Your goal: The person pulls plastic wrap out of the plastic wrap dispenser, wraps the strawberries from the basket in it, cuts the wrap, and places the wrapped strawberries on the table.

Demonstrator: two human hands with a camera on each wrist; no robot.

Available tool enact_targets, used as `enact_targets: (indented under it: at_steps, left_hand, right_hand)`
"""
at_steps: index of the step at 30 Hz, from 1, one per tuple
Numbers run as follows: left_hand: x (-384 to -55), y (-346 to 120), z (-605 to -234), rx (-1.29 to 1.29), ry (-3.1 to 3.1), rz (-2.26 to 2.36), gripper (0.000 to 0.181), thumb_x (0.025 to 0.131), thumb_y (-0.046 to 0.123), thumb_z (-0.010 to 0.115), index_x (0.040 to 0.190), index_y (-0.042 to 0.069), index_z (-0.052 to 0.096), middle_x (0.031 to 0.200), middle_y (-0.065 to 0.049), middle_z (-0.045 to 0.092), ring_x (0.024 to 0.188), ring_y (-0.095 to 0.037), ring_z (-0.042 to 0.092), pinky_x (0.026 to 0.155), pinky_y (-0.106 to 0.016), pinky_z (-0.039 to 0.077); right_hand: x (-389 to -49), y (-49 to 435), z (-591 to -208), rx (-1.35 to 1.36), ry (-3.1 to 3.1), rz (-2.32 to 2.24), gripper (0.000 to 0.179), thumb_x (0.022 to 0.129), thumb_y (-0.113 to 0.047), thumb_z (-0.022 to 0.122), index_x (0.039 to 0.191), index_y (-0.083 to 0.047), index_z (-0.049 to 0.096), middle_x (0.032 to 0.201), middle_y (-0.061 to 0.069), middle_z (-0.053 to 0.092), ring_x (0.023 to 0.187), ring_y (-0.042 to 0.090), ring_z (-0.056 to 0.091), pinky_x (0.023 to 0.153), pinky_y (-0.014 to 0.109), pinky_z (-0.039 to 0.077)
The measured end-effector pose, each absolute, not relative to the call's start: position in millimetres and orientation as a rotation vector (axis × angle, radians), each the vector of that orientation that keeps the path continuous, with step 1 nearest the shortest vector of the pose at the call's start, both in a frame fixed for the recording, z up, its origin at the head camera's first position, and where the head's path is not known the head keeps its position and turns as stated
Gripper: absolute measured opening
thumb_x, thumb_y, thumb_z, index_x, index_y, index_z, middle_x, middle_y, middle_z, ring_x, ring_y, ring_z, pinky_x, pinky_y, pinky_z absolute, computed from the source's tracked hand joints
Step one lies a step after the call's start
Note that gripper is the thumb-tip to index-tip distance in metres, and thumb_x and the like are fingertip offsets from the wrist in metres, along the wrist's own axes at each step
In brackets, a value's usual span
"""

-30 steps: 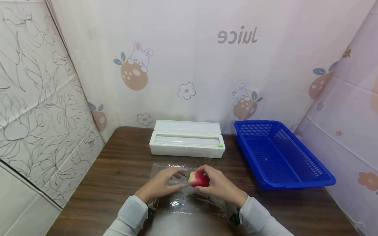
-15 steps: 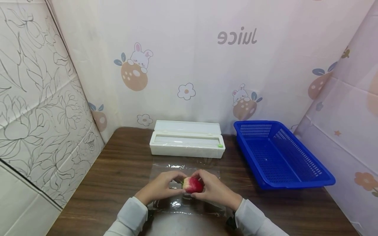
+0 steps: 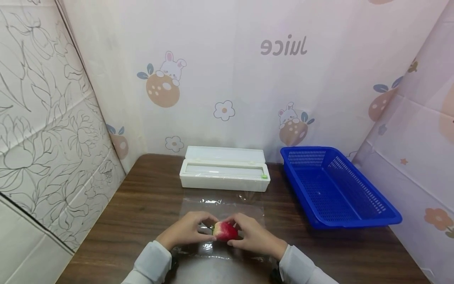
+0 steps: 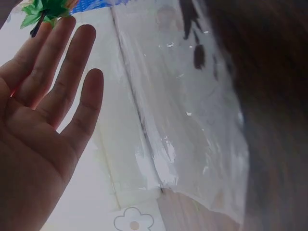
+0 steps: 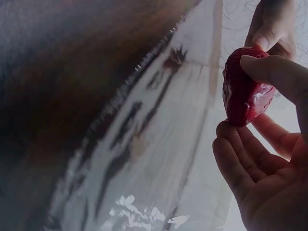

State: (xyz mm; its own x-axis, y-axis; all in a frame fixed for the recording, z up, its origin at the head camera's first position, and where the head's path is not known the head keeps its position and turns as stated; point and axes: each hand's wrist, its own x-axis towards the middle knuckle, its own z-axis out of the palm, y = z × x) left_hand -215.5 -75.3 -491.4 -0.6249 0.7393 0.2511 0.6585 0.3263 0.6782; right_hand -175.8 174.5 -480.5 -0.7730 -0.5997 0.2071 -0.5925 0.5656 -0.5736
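Over clear film (image 3: 227, 209), I saw red fruit (image 3: 226, 232) crosswise; left fingers (image 3: 205, 215) pinched its leafy end, right fingers (image 3: 239, 218) the other.

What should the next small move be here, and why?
Probably lower the red fruit onto the clear film: the left hand and right hand hold it, seemingly raised above that film, which lies spread on the brown table.

Red-and-cream fruit (image 3: 226, 232), blue basket (image 3: 323, 194)
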Motion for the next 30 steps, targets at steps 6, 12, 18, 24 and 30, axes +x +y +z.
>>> enact_targets:
  at_steps: [6,12,18,24,30]
  left_hand:
    - [-216,-79,-496,1.21,2.427,1.141,0.042,0.077,0.042,0.073,0.112,0.021,0.061,0.104,0.008,0.066,0.091,-0.004,0.059,0.08,-0.028,0.055]
    - [-218,-79,-498,1.208,2.424,1.095,0.04,0.078,0.04,0.073,0.112,0.022,0.061,0.102,0.009,0.066,0.091,-0.005,0.06,0.08,-0.027,0.054]
    - [-217,-79,-503,1.24,2.434,1.066,0.039,0.078,0.04,0.073,0.109,0.021,0.061,0.099,0.009,0.066,0.089,-0.003,0.059,0.079,-0.027,0.054]
    - [-216,-79,-506,1.214,2.417,1.073,0.038,0.077,0.039,0.074,0.108,0.021,0.061,0.096,0.01,0.066,0.087,-0.002,0.059,0.079,-0.026,0.054]
    - [-216,-80,-505,1.225,2.413,1.073,0.038,0.077,0.036,0.075,0.109,0.019,0.061,0.096,0.009,0.066,0.086,-0.003,0.059,0.078,-0.026,0.054]
  right_hand:
    - [-173,170,-487,-1.006,2.798,-0.923,0.051,0.077,-0.028,0.076,0.12,-0.016,0.052,0.106,-0.004,0.057,0.09,0.003,0.054,0.075,0.024,0.054]
    - [-172,166,-490,-0.976,2.802,-0.884,0.051,0.075,-0.029,0.076,0.119,-0.017,0.053,0.104,-0.005,0.056,0.091,0.003,0.053,0.075,0.025,0.054]
    - [-173,165,-495,-0.95,2.794,-0.857,0.05,0.075,-0.03,0.076,0.118,-0.019,0.053,0.104,-0.007,0.056,0.091,0.002,0.052,0.077,0.025,0.053]
    - [-172,165,-501,-1.006,2.796,-0.872,0.051,0.076,-0.029,0.076,0.118,-0.017,0.051,0.105,-0.005,0.055,0.092,0.003,0.052,0.077,0.026,0.053]
    - [-172,165,-503,-1.052,2.8,-0.876,0.053,0.075,-0.028,0.076,0.119,-0.017,0.05,0.106,-0.005,0.055,0.093,0.003,0.052,0.077,0.026,0.053]
